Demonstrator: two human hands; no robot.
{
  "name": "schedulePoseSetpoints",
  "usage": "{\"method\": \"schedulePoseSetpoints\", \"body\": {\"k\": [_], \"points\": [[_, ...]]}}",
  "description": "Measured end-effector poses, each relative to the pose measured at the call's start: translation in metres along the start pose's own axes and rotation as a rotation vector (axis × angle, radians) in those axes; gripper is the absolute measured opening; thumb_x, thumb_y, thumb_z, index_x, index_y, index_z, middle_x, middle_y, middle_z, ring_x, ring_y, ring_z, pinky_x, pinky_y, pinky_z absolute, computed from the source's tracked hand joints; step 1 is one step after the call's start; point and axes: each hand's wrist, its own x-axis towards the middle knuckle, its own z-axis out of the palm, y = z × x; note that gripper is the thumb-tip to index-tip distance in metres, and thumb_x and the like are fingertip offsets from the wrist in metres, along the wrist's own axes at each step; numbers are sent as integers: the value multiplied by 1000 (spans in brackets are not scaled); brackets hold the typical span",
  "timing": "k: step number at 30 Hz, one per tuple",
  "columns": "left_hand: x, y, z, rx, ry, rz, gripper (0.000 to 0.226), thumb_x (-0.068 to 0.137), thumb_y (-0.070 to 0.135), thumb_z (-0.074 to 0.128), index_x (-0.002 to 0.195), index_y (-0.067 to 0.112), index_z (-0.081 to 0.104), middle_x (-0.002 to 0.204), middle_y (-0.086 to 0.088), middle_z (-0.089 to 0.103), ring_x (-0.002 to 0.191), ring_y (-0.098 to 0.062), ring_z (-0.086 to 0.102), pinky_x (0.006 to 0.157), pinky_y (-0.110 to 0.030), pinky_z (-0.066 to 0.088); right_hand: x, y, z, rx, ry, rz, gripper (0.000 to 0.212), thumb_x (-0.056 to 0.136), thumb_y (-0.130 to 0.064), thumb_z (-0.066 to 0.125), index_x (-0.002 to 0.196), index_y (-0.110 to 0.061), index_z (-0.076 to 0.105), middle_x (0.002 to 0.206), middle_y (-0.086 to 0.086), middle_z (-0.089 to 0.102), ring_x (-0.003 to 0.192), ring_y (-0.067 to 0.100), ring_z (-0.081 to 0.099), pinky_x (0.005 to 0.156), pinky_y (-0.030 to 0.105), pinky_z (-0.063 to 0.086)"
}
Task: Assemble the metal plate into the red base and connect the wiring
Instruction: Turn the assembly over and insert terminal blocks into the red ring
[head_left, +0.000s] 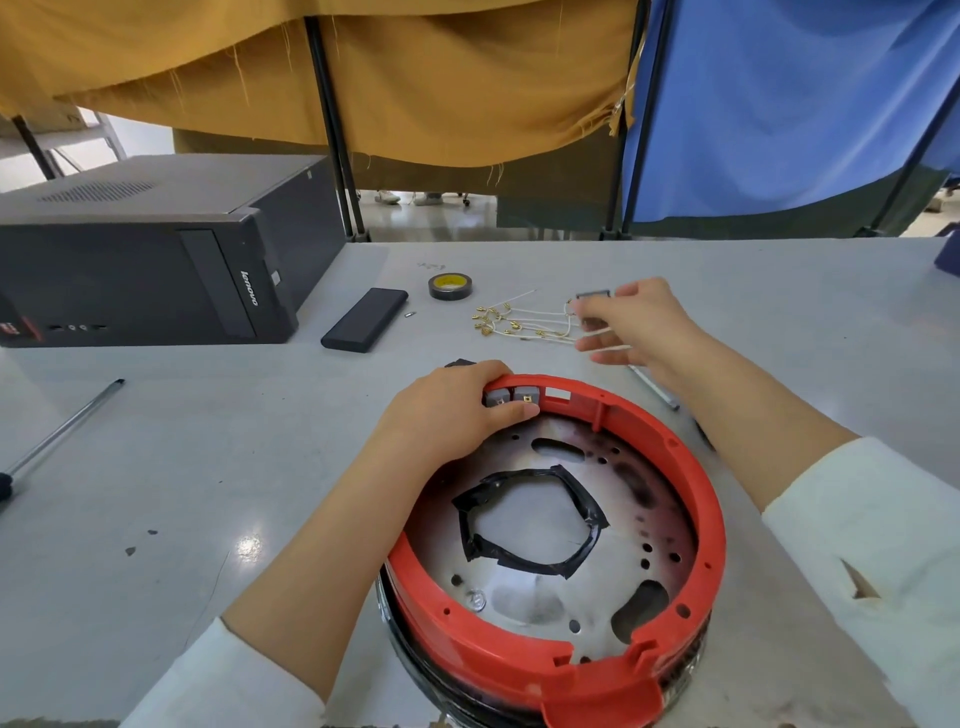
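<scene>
Round silver metal plate (561, 525) with black-taped centre hole, seated inside the red plastic ring base (714, 530) near the front of the grey surface (156, 493). Left hand (447, 415) on the far rim, fingers curled around two small grey connector blocks (511, 396) set there. Right hand (639, 327) beyond the base, fingers pinching the bundle of white wires with brass terminals (519, 325). Further back: black tape roll (450, 287), flat black case (365, 319), black computer tower (150, 260) at left
</scene>
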Motion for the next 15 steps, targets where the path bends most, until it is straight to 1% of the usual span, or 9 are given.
{"method": "schedulePoseSetpoints", "body": {"k": [1,2,3,5,7,8,10,13,15], "points": [[0,0,-1,-15,-7,-7,40,87,65,51,111,34,58,106,4,64,97,-20,58,83,-37,48,-4,-4,4,-16,0,-10,44,84,-17,69,115,-19,38,91,8,65,65,17,69,52,27,55],[0,0,-1,-24,-12,-13,40,87,65,52,112,34,58,107,4,64,98,-20,58,84,-38,48,-8,-6,9,-88,-10,-34,44,84,-17,69,115,-26,37,92,6,63,66,17,68,53,28,54],[0,0,-2,-28,-14,-20,41,87,65,52,112,34,58,107,4,64,99,-21,58,84,-38,49,-11,-7,15,-174,-27,-65,40,85,-17,68,112,-28,42,93,4,63,68,17,67,55,28,54],[0,1,-2,-28,-17,-37,42,86,66,52,114,36,58,109,4,64,101,-21,58,86,-39,49,-16,-3,25,-289,-52,-120,25,83,-16,69,102,-28,56,93,1,63,70,18,67,63,33,54],[0,2,-3,-26,-8,-70,41,85,67,53,112,36,58,109,5,64,103,-22,58,86,-38,48,-18,2,31,-378,-58,-180,17,80,-15,70,91,-26,62,91,-2,62,80,21,66,73,36,53],[-1,3,-3,-27,2,-96,41,85,67,53,110,35,58,108,4,64,103,-22,58,84,-36,47,-18,6,32,-418,-61,-194,13,79,-15,69,85,-26,64,89,-5,62,87,20,64,76,34,51],[-1,4,-3,-34,14,-149,39,85,67,53,105,34,58,106,3,64,102,-23,58,82,-34,45,-20,11,34,-440,-56,-190,12,80,-18,64,77,-29,65,83,-11,62,92,16,60,76,30,47],[-4,6,0,-49,26,-185,37,86,67,54,96,31,54,100,2,62,101,-24,58,79,-34,44,-21,19,35,-506,-7,-198,13,81,-25,56,77,-27,68,83,-11,65,88,15,59,72,29,46],[-8,7,2,-36,38,-193,40,87,66,51,103,30,55,105,0,62,103,-26,58,79,-35,45,-21,20,36,-516,-3,-193,18,80,-27,55,79,-20,72,86,-5,70,87,17,61,75,32,50]]}}
